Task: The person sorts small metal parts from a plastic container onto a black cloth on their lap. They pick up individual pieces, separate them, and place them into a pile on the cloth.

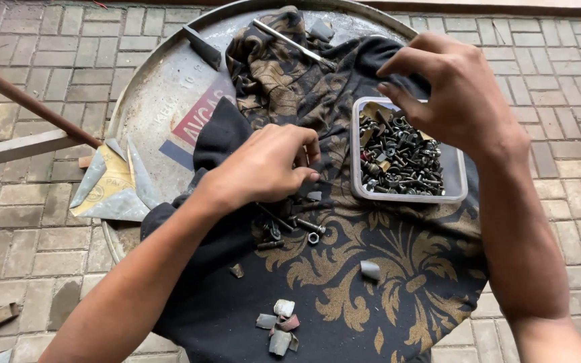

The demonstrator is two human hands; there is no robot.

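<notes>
My left hand (pixel 263 165) rests curled on a black cloth with a gold leaf pattern (pixel 384 282), fingers closed over some small part I cannot make out. Just below it lie loose bolts and a nut (pixel 297 228). My right hand (pixel 455 91) hovers above a clear plastic tub (pixel 458 181) full of dark screws, nuts and bolts (pixel 401 161), fingers bent and apart, holding nothing that I can see. The cloth covers a round metal drum lid (pixel 163 87).
A long metal rod (pixel 294 44) lies at the top of the cloth. Small scrap pieces (pixel 280 326) sit near the front edge, one more (pixel 370 270) mid-cloth. Folded sandpaper (pixel 109 185) hangs off the lid's left rim. A brown pipe (pixel 28 101) crosses the brick paving at the left.
</notes>
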